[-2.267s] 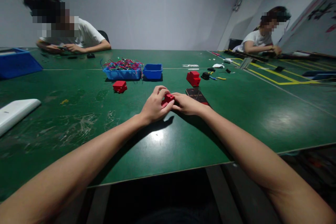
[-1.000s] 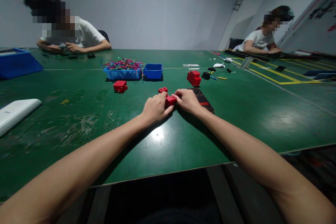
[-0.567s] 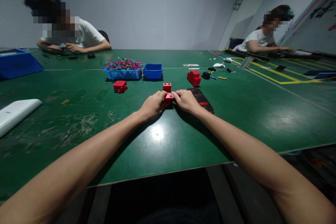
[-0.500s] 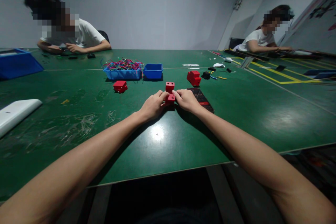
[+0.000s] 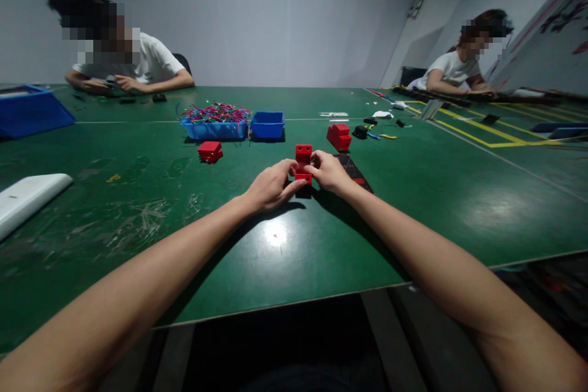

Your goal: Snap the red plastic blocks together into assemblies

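A small red plastic block (image 5: 303,162), with two holes in its raised upper end, stands on the green table (image 5: 138,196) between my hands. My left hand (image 5: 270,185) pinches its lower part from the left with fingertips closed on it. From the right, my right hand (image 5: 329,171) grips the same block with curled fingers. Two more red blocks lie apart: one (image 5: 209,150) to the left and one (image 5: 339,136) behind my right hand. A dark phone (image 5: 356,173) lies partly under my right wrist.
A blue tray of coloured wires (image 5: 215,121) and a small blue bin (image 5: 267,124) sit behind the blocks. A white flat object (image 5: 27,196) lies far left, a large blue bin (image 5: 28,111) beyond. Two other people work at the far left and far right. Small parts (image 5: 372,128) are scattered near yellow floor-tape lines.
The red block has been turned and raised from lying low in my fingers to standing upright with its holed end up; both hands shifted slightly right and forward.
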Motion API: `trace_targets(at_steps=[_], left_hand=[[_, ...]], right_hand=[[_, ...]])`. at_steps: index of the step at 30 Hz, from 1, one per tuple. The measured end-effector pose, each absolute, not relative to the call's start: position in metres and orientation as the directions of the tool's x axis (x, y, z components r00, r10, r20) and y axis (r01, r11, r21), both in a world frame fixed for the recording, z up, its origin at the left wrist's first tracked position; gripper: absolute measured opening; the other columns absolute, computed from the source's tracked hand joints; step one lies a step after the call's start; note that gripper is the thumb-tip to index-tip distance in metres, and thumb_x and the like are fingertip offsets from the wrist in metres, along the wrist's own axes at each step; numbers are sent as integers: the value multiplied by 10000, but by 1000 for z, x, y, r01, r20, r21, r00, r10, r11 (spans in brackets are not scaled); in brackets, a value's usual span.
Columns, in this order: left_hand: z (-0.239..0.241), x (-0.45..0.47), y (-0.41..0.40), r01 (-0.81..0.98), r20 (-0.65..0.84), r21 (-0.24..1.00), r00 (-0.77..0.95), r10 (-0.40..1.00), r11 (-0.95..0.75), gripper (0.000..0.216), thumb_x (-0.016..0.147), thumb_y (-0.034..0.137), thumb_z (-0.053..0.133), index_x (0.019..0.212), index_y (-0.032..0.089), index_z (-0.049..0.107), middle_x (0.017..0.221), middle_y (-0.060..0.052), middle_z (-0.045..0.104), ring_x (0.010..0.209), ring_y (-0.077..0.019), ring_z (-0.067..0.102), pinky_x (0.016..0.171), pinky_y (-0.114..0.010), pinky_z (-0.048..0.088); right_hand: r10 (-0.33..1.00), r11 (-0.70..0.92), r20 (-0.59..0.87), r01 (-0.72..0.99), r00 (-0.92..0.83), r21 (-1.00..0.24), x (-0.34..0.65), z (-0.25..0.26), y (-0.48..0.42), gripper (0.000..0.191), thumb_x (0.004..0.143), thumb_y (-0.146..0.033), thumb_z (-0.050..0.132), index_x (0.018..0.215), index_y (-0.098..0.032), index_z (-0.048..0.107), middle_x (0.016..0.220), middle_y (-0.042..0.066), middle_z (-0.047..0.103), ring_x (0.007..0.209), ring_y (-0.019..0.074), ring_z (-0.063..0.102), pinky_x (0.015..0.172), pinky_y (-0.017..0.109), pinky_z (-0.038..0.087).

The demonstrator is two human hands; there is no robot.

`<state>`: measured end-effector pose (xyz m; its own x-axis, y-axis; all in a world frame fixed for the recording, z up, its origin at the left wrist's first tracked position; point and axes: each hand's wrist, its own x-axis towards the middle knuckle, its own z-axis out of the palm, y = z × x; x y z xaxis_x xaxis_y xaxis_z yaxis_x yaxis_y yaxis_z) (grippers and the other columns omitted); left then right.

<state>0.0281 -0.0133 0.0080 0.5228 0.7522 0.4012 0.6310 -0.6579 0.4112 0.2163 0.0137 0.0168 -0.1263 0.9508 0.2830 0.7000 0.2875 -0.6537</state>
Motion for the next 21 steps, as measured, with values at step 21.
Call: trace_targets(at_steps=[21], left_hand=[[-1, 21, 6, 623, 310, 592, 408, 859, -510, 322, 962, 328, 311, 987, 160, 585, 972, -89, 693, 873, -206, 642, 813, -336, 492]], right_hand=[[905, 420, 293, 531, -310, -736, 205, 13, 8, 199, 939, -268, 452, 1051, -157, 574, 858, 41, 701, 735, 154, 640, 721, 277, 486]])
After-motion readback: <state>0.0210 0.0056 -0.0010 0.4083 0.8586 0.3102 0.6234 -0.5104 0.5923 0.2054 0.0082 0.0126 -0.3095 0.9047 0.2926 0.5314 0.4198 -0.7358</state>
